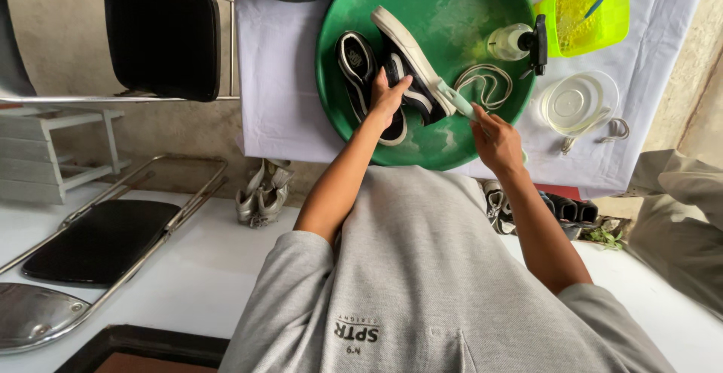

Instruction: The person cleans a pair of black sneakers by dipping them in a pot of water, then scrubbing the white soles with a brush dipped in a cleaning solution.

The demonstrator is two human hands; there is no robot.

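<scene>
Left hand [388, 96] closed on a black shoe [410, 72] with white sole, tilted on edge inside a green basin [452, 4]; right hand [497, 143] gripping a pale brush [458, 102] against the sole's end. Second shoe [360, 68] and white laces [486, 83] in the basin; spray bottle [520, 42] on the rim, yellow tub [584, 15] beside

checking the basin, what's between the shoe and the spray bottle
White laces lie in the basin between the shoe and the spray bottle, seen in the head view.
</scene>
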